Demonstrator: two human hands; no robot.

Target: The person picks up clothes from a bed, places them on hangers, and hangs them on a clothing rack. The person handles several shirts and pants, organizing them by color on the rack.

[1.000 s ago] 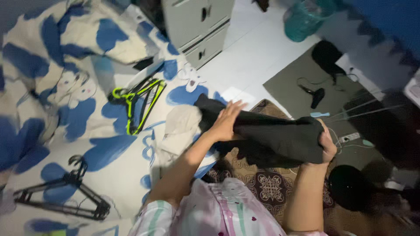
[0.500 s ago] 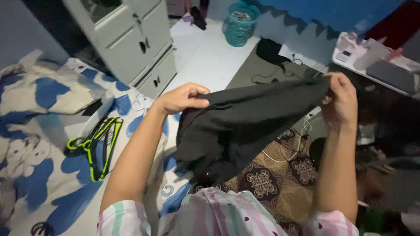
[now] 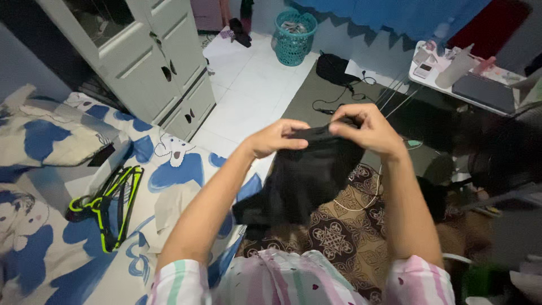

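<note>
Nearest the camera, a striped pink pyjama top fills the bottom edge, and both forearms rise from it toward twelve o'clock. Up there the left hand and right hand sit close together, each pinching the upper edge of a black garment between thumb and fingers; the rest of the cloth hangs slack toward six o'clock, over the patterned brown rug and the edge of the blue-and-white bedsheet.

The pinches look shallow, so the fabric could slip from one hand and drop in a heap on the rug. The hanging tail could also drag over the white cable lying on that rug and pull it along.

At nine o'clock, green-edged hangers lie on the sheet. Farther off, at eleven o'clock, stands a pale cabinet; at twelve, a teal basket.

What kind of garment it is cannot be told: it is bunched and nearly featureless in the dim light. The fingertips are partly buried in its folds. The right side of the room, at three o'clock, is dark and blurred.
</note>
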